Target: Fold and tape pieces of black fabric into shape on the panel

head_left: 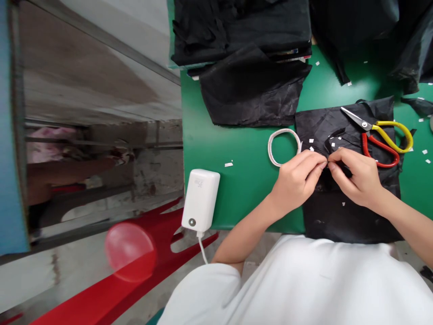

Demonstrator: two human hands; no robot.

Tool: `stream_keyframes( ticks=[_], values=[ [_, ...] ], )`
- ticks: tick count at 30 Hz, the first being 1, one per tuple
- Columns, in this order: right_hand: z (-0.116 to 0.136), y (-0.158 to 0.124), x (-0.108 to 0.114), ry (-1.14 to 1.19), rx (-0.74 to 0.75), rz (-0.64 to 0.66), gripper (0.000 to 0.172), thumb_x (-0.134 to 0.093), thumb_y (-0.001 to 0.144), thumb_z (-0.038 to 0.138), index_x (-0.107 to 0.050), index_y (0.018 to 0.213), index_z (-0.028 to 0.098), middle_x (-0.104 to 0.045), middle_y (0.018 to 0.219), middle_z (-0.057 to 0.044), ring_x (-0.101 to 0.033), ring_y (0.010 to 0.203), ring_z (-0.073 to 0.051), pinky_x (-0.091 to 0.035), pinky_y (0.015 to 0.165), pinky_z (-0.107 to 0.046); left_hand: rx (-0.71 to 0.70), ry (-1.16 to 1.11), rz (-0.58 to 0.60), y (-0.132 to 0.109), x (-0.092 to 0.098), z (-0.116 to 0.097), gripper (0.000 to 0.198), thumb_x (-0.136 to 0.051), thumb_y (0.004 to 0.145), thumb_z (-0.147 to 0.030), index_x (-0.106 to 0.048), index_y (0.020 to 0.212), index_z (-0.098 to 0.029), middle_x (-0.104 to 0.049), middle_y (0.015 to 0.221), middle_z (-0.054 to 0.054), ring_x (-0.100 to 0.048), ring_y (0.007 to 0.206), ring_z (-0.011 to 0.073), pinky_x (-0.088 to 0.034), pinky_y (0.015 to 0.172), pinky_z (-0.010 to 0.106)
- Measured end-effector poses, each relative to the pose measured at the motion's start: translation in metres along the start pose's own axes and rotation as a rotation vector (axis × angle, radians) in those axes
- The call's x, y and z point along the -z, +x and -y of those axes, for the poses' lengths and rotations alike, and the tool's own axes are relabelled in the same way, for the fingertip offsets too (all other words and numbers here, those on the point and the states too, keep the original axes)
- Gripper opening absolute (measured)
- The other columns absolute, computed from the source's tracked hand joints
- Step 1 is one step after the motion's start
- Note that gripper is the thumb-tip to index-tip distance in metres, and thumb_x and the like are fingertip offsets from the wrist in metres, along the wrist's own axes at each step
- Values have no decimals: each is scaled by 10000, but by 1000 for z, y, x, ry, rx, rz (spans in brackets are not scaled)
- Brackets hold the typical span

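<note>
My left hand (pixel 297 178) and my right hand (pixel 358 176) meet fingertip to fingertip over a crinkled black fabric piece (pixel 352 221). Both are closed in a pinch, apparently on a fold of that piece; what lies right between the fingertips is too small to make out. Just beyond my right hand, scissors (pixel 364 125) with one yellow and one red handle lie on the black fabric, blades slightly apart. A ring of narrow white tape (pixel 270 149) rests beside my left hand. Small white scraps (pixel 311 141) dot the fabric around my fingers.
A white power bank (pixel 201 198) with a cable lies at the left edge of the green table (pixel 243 189). Farther back are a loose black piece (pixel 257 95) and a stack of black fabric (pixel 243 27). A red stool or chair (pixel 101 289) stands left.
</note>
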State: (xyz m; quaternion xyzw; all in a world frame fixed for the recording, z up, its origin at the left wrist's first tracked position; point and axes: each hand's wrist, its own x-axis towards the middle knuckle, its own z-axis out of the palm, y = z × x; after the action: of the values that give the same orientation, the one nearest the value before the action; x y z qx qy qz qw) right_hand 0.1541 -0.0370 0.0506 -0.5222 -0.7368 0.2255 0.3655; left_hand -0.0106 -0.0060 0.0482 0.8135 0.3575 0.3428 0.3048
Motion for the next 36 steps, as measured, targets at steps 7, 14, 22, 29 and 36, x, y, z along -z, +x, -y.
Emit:
stream_keyframes(
  ticks=[7,14,22,29,36],
  values=[
    [1,0,3,121,-105,37,92,-508,865,147,-518,809,220,-583,673,25,-522,570,-93,-406,531,-229,75,-44,16,0,2,-3,114,-529,909,-158,-616,835,-160,-656,770,11,-601,714,88,-489,686,197],
    [1,1,4,260,-202,57,100,-524,875,165,-535,783,203,-549,640,42,-490,544,-70,-384,506,-208,167,-80,-15,2,3,-5,137,-537,891,-155,-592,766,-157,-622,706,-12,-570,635,71,-467,621,176],
    [1,1,4,288,-298,20,99,-542,877,204,-571,783,197,-559,626,39,-471,522,-72,-364,492,-221,167,169,-80,-1,0,4,107,-539,876,-122,-576,784,-163,-623,727,0,-570,663,98,-471,662,208],
    [1,0,4,281,-320,15,99,-550,877,227,-593,793,200,-586,646,32,-496,533,-82,-388,511,-233,165,317,-6,-3,0,11,74,-559,855,-93,-591,857,-160,-670,836,33,-585,798,162,-491,768,276],
    [-1,1,4,261,-292,8,91,-555,880,218,-594,799,200,-595,659,33,-511,547,-77,-387,506,-222,128,347,61,-1,1,8,149,-492,920,-151,-640,940,-139,-671,927,67,-555,908,201,-479,840,318]
  ],
)
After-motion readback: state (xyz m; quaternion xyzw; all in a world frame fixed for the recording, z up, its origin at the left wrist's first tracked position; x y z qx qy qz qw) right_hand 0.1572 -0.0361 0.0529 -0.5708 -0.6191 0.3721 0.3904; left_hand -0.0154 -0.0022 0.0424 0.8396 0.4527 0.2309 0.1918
